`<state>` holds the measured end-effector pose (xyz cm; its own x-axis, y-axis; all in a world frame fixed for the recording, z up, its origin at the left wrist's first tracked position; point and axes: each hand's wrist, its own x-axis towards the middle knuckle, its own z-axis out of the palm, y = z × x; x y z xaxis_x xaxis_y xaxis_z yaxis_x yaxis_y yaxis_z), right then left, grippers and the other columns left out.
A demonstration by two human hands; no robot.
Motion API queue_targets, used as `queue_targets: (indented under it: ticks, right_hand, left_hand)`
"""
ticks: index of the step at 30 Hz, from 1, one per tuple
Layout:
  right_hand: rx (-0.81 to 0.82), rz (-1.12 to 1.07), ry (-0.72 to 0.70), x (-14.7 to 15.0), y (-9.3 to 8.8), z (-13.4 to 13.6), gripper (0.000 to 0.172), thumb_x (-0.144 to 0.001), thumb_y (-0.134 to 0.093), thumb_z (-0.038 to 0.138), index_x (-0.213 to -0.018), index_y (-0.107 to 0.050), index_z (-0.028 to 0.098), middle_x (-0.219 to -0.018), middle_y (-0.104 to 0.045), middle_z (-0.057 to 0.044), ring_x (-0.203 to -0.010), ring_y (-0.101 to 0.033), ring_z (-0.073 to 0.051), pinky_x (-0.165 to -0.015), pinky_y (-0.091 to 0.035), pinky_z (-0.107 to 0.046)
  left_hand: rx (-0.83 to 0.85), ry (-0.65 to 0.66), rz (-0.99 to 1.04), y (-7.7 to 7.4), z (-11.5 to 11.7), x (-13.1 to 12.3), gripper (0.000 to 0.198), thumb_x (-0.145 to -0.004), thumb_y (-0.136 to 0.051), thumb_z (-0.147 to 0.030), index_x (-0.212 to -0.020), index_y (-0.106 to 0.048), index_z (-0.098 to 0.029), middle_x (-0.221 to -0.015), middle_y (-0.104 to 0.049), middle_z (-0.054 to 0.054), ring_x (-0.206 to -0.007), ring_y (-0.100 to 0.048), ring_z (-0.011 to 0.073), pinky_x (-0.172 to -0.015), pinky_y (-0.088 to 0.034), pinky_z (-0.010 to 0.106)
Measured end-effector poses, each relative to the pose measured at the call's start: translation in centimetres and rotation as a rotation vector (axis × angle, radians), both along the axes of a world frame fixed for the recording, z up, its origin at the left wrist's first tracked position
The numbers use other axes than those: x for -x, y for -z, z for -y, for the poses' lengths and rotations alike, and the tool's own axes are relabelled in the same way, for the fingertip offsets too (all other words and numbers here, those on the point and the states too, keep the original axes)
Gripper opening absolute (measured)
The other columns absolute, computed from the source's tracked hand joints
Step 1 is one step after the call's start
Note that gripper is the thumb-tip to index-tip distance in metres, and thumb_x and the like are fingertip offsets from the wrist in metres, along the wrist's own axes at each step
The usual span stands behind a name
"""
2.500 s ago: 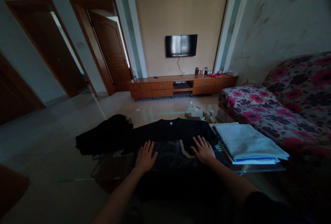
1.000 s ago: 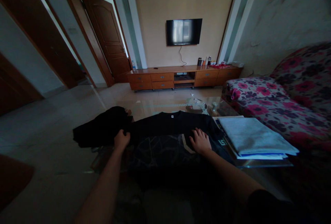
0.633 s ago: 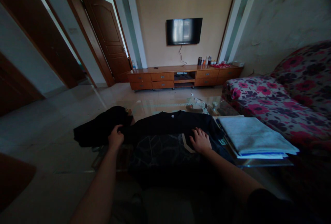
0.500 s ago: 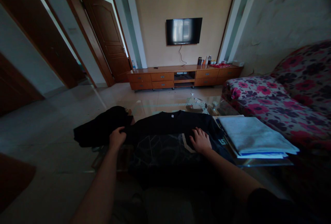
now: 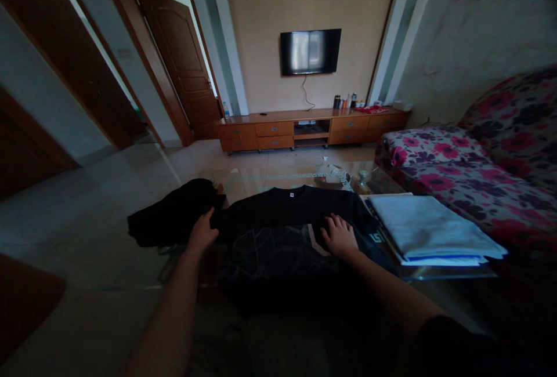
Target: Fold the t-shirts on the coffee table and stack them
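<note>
A black T-shirt (image 5: 270, 214) with a dark line-patterned chest panel lies spread on a glass table, its collar on the far side. My right hand (image 5: 342, 235) rests palm down on its chest, fingers spread, beside a pale angular stripe in the print. At the shirt's left sleeve is my left hand (image 5: 203, 232), index finger stretched forward and thumb apart; its other fingers are partly hidden. Just beyond that hand sits a heap of black cloth (image 5: 174, 214). Deep shadow hides the shirt's near edge.
Folded light-blue cloths (image 5: 435, 229) are stacked on the right of the glass table (image 5: 452, 272). A clear plastic bag (image 5: 333, 174) and a small glass jar (image 5: 362, 177) stand at the back. A flowered sofa (image 5: 452, 174) is at right, a low wooden cabinet (image 5: 274, 133) beyond.
My left hand has loosened from a closed grip at the sleeve, its index finger now extended, and shifted slightly right. My right hand stays flat on the shirt.
</note>
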<state>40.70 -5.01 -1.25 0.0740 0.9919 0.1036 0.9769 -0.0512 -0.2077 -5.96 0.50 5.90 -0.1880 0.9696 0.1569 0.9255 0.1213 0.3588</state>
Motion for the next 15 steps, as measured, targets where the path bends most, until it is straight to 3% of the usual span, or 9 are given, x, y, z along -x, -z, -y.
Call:
queue_targets:
  ticks: [4,7,9,11,15]
  right_hand:
    - [-0.015,0.003,-0.003,-0.1,0.5,-0.1,0.057,-0.101,-0.034,0.05,-0.147,-0.047,0.02,-0.158,-0.037,-0.012,-0.146,-0.027,-0.028,-0.114,-0.022,-0.046]
    - [-0.032,-0.001,-0.01,-0.2,0.8,-0.2,0.057,-0.101,-0.034,0.05,-0.147,-0.047,0.019,-0.158,-0.037,-0.012,-0.146,-0.027,-0.028,-0.114,-0.022,-0.045]
    - [-0.027,-0.003,-0.006,-0.2,0.8,-0.2,0.057,-0.101,-0.034,0.05,-0.147,-0.047,0.019,-0.158,-0.038,-0.012,-0.146,-0.027,-0.028,-0.114,-0.022,-0.046]
    - [-0.019,-0.002,-0.002,-0.2,0.7,-0.1,0.057,-0.1,-0.035,0.05,-0.147,-0.047,0.019,-0.158,-0.038,-0.012,-0.146,-0.027,-0.028,-0.115,-0.022,-0.046]
    - [-0.01,-0.006,-0.001,0.0,0.2,0.1,0.056,-0.1,-0.035,0.049,-0.147,-0.047,0.02,-0.159,-0.037,-0.012,-0.146,-0.028,-0.028,-0.115,-0.022,-0.045]
  left_hand:
    - [-0.043,0.182,-0.157,-2.4,1.4,-4.6,0.092,-0.07,-0.054,-0.004,-0.157,-0.034,-0.026,-0.162,-0.035,0.007,-0.141,-0.045,0.0257,-0.109,-0.047,0.035]
    - [-0.001,0.369,-0.288,-3.1,3.2,-9.0,0.099,-0.071,-0.053,-0.001,-0.159,-0.024,-0.035,-0.168,-0.02,0.0,-0.147,-0.035,0.0249,-0.107,-0.048,0.036]
    - [0.06,0.488,-0.322,-2.5,4.4,-11.7,0.099,-0.076,-0.053,-0.003,-0.159,-0.015,-0.043,-0.168,-0.019,-0.001,-0.143,-0.041,0.0259,-0.102,-0.05,0.038]
    - [0.114,0.554,-0.322,-1.4,5.4,-13.5,0.088,-0.087,-0.055,-0.017,-0.158,-0.013,-0.047,-0.166,-0.027,0.002,-0.135,-0.05,0.0288,-0.1,-0.049,0.043]
    - [0.04,0.542,-0.296,1.4,5.4,-13.9,0.063,-0.098,-0.041,-0.052,-0.158,-0.028,-0.036,-0.159,-0.04,0.006,-0.142,-0.042,0.0295,-0.113,-0.036,0.048]
